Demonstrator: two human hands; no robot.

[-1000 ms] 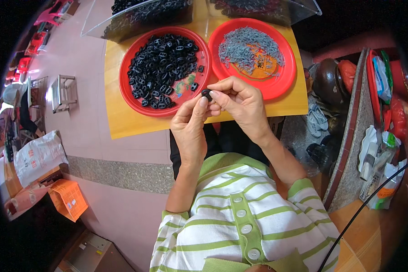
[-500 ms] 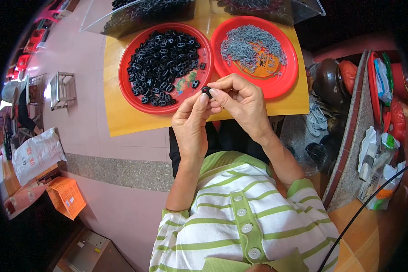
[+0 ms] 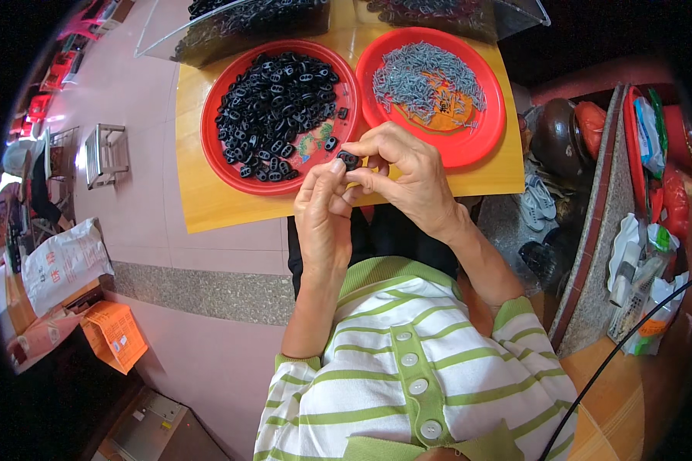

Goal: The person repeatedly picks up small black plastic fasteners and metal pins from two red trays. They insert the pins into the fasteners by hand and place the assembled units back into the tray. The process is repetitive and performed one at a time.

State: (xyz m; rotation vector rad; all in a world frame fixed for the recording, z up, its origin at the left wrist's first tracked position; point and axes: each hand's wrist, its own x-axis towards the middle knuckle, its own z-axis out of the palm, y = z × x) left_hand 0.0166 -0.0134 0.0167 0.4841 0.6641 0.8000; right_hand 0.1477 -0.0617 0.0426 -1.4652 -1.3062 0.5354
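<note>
Between the fingertips of both hands is a small black plastic piece (image 3: 348,160), held over the near edge of the table. My left hand (image 3: 323,196) pinches it from the left with thumb and finger. From the right, my right hand (image 3: 404,165) grips it with thumb and forefinger, the other fingers curled. Whether a screw is in the piece I cannot make out. Just beyond the left hand lies a red plate (image 3: 210,146) heaped with black two-holed plastic pieces (image 3: 273,104). Past the right hand, another red plate (image 3: 494,127) holds a pile of small grey screws (image 3: 430,69).
Both plates rest on a yellow table (image 3: 200,211). Clear bins (image 3: 238,34) of parts stand along its far side. A metal stool (image 3: 104,156) is on the floor at left, with an orange basket (image 3: 114,336) nearer. Slippers (image 3: 537,203) and a brown jar (image 3: 552,131) are at right.
The black piece has been turned in my fingers and now shows more of its face. My right hand has shifted slightly left, and its fingers have changed position around the piece.
</note>
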